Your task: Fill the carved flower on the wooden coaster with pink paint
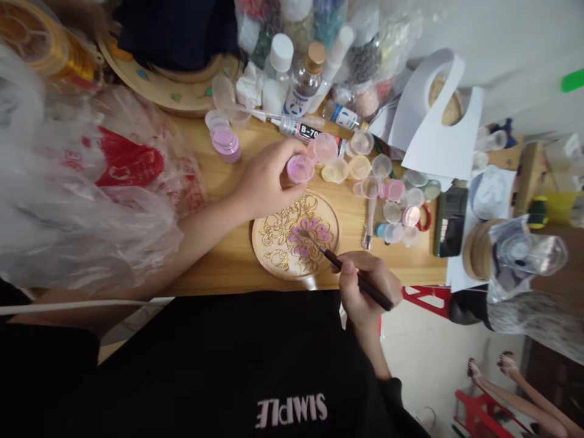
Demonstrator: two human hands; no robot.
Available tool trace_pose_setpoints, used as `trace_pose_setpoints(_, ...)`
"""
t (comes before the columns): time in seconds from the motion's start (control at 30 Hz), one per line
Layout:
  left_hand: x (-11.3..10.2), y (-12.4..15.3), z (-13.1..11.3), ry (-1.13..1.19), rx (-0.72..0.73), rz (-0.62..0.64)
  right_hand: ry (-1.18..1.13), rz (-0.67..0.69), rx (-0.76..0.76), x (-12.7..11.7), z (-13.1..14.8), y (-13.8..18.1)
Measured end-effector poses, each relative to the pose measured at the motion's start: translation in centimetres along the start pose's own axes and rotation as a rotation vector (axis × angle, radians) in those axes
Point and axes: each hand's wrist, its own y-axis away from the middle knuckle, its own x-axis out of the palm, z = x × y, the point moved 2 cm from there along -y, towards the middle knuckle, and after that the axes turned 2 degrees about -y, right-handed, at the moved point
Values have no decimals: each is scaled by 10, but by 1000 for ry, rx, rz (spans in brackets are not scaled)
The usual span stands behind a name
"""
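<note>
My left hand (276, 179) is closed around a small clear cup of pink-purple paint (300, 170), held just above the far edge of a round wooden plaque (260, 258). Gold wire outlines of flowers cover the plaque, and several petals (323, 232) of the large flower are filled with purple. Between the thumb and fingers of my right hand (367, 283) is a dark-handled paintbrush (335, 260). Its tip points left and meets the flower near its centre, on or just above the surface.
Small paint cups (395, 190) with lids crowd the table to the right, and stacked purple cups (225, 145) stand at the left. Behind are bottles (305, 79) and a glue tube (303, 129). Plastic bags (128, 182) fill the left side. A dark phone-like object (451, 222) lies at the right.
</note>
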Motion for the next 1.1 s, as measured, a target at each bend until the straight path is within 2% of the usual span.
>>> trace_pose_setpoints(0.47,2,0,3,14,33,-3,-15,-4,-25,2,-1,-3)
trace_pose_setpoints(0.83,-1,-1,-1,5,-54,31,-4,-21,-8,-2,0,-1)
trace_pose_setpoints(1.1,-3,-2,-4,4,-51,36,-1,-13,-3,1,0,-3)
